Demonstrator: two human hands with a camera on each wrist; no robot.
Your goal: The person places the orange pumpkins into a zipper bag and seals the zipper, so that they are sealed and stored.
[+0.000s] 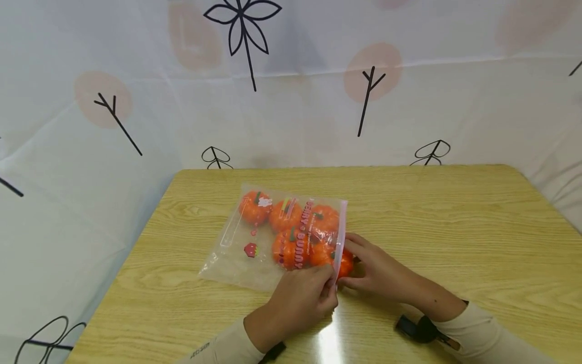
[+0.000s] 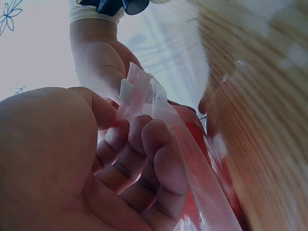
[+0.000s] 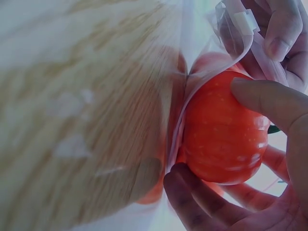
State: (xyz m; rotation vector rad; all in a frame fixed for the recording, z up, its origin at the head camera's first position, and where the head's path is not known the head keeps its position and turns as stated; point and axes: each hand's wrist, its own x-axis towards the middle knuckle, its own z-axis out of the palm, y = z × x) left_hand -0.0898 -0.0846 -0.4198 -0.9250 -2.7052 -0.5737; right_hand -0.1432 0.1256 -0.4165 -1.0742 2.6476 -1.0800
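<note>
While the left grip (image 1: 301,297) pinches the bag (image 1: 234,263), probably to hold its mouth (image 1: 342,227) open, the right grip (image 1: 379,268) clasps a pumpkin (image 3: 226,130) between thumb and fingers at that mouth (others (image 1: 255,215) lie inside).

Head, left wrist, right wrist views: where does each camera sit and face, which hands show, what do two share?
Head: on the head, facing forward and down at bag and table; left hand and right hand show.
Left wrist: on that wrist, facing the bag's edge; both hands show.
Right wrist: on that wrist, facing a pumpkin; both hands show.
Shared: both wrist views show the slider.
</note>
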